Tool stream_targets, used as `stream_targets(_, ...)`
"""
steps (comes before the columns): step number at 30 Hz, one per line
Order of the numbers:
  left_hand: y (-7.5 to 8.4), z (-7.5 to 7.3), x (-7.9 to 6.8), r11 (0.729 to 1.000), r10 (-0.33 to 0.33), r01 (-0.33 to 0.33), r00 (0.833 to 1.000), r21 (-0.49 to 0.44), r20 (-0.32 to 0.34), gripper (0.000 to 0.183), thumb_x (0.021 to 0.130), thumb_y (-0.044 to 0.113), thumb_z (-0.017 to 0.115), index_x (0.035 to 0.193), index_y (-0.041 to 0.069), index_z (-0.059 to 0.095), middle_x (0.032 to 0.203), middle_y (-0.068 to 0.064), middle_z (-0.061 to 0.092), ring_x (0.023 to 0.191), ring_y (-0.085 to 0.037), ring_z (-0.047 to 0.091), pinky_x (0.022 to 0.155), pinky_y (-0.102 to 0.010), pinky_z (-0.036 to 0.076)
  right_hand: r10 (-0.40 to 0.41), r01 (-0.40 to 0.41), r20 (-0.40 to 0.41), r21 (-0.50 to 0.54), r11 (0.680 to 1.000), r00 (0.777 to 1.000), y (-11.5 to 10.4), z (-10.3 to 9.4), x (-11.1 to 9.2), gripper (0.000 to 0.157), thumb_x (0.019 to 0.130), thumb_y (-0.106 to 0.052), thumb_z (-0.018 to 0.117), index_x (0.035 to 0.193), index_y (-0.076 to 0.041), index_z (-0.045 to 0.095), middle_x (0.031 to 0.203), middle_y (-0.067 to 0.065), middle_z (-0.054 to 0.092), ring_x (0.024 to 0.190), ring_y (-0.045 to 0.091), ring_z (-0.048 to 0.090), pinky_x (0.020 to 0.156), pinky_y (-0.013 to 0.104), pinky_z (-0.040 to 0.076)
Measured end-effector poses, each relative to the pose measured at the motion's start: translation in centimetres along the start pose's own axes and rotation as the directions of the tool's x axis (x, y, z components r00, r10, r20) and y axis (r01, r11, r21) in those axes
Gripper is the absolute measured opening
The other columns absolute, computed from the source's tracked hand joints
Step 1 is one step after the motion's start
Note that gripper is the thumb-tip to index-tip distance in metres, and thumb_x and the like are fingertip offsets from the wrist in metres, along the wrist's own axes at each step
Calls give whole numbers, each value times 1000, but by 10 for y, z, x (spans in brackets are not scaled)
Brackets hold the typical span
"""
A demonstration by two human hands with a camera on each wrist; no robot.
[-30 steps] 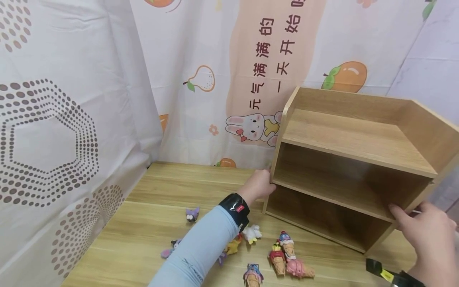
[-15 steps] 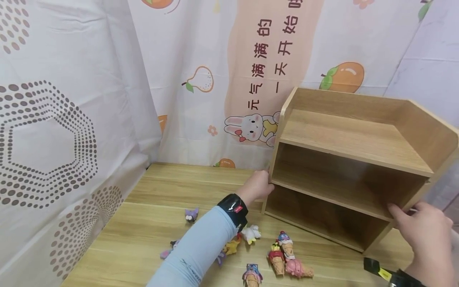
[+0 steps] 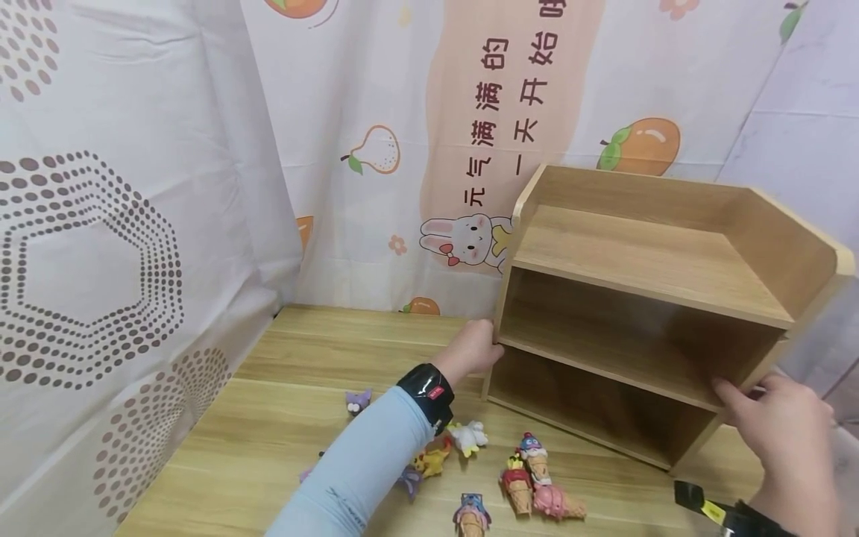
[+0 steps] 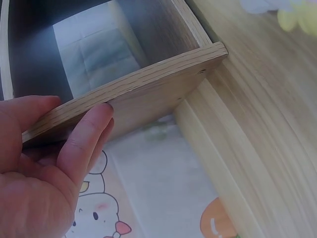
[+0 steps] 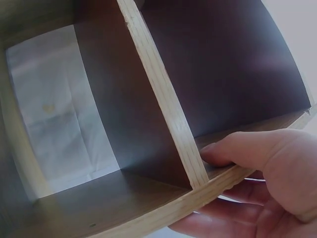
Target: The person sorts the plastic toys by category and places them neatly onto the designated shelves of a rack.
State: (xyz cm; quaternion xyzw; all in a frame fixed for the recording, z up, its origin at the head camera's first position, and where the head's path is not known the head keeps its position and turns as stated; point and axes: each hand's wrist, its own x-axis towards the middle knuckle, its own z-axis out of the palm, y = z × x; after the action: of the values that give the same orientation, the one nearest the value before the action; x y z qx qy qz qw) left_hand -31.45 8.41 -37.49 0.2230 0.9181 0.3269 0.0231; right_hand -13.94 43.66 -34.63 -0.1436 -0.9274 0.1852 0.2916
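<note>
A wooden shelf unit [image 3: 644, 257] with two open compartments under a rimmed top stands on the right side of the table, angled in the head view. My left hand [image 3: 470, 349] grips its left side panel at mid-height; the left wrist view shows the thumb on the inner side and the fingers [image 4: 84, 141] against the outer face. At the opposite panel, my right hand [image 3: 781, 421] holds the front edge near the middle board, thumb [image 5: 233, 148] inside and other fingers outside. Both compartments appear bare in the head view.
Small toy figures lie before the shelf: several ice-cream-cone figures [image 3: 518, 488], a white figure [image 3: 468, 437], a yellow one [image 3: 432, 459] and a purple one [image 3: 359, 402]. My left forearm partly covers others. A printed curtain [image 3: 362, 224] hangs behind the wood-grain table [image 3: 268, 418].
Over the last half second the shelf unit has shifted a little to the left, and both hands have moved with it. The visible toys stay in place.
</note>
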Motion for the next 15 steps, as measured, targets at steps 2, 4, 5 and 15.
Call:
stream_targets(2, -3, -3, -1, 1000, 1, -1, 1000, 6, -1, 31, 97, 13, 68, 122, -4, 63, 95, -8, 66, 71, -17, 60, 52, -25, 48, -12, 12, -1, -5, 1000, 1000, -3, 1, 1, 36, 91, -26, 66, 75, 6, 64, 74, 29, 67, 88, 64, 53, 87, 70, 30)
stream_targets(4, -5, -5, -2, 1000, 4, -4, 1000, 16, -2, 30, 97, 14, 68, 120, -5, 64, 94, -8, 66, 71, -17, 59, 54, -25, 48, -25, 25, 0, -12, 1000, 1000, -5, 2, 2, 34, 91, -26, 66, 72, 3, 64, 70, 24, 67, 85, 61, 56, 84, 67, 33)
stream_targets(5, -6, -6, -2, 1000, 4, -4, 1000, 19, -2, 30, 97, 14, 69, 120, -5, 64, 94, -8, 66, 71, -17, 59, 55, -25, 48, -30, 30, 0, -13, 999, 1000, -6, 2, 2, 34, 91, -26, 66, 71, 1, 64, 68, 22, 67, 83, 59, 58, 82, 66, 34)
stream_targets(15, -18, -17, -8, 1000, -11, 11, 1000, 8, 29, 27, 98, 14, 67, 117, -5, 64, 85, -8, 64, 63, -16, 57, 51, -26, 48, -23, 22, 34, 24, 999, 999, -18, 9, 3, 33, 92, -25, 68, 76, 4, 66, 66, 18, 70, 62, 38, 64, 54, 40, 43)
